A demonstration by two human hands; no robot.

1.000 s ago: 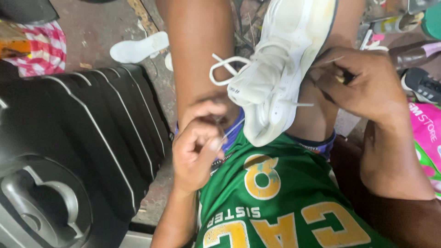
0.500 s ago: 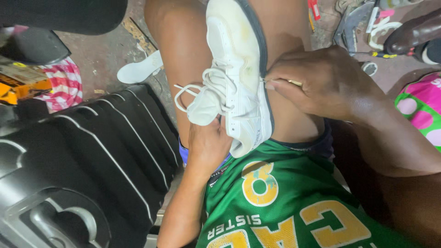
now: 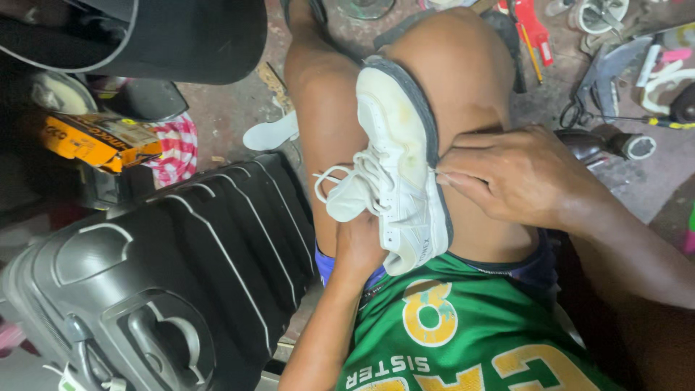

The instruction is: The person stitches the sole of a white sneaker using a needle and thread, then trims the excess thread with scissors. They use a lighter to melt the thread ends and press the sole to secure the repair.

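Note:
A white lace-up sneaker point(image 3: 394, 156) with a dark grey sole lies on its side between my bare knees, toe pointing away. My left hand point(image 3: 356, 250) is tucked under the shoe's opening, mostly hidden, and holds it from beneath. My right hand point(image 3: 517, 174) presses on the sole's edge with pinched fingertips; anything held in them is too small to see. The loose white laces point(image 3: 334, 181) hang to the left. I wear a green jersey point(image 3: 463, 333) with yellow print.
A black hard-shell suitcase point(image 3: 166, 275) lies at my left. A white insole point(image 3: 269, 134) rests on the concrete floor beyond it, near a yellow box point(image 3: 98, 141) and red checked cloth point(image 3: 174, 148). Tools, scissors point(image 3: 601, 87) and scraps clutter the floor at upper right.
The shoe has been turned so its sole faces right. My left hand moved from below the shoe to under its opening; my right hand came from the upper right onto the sole's edge.

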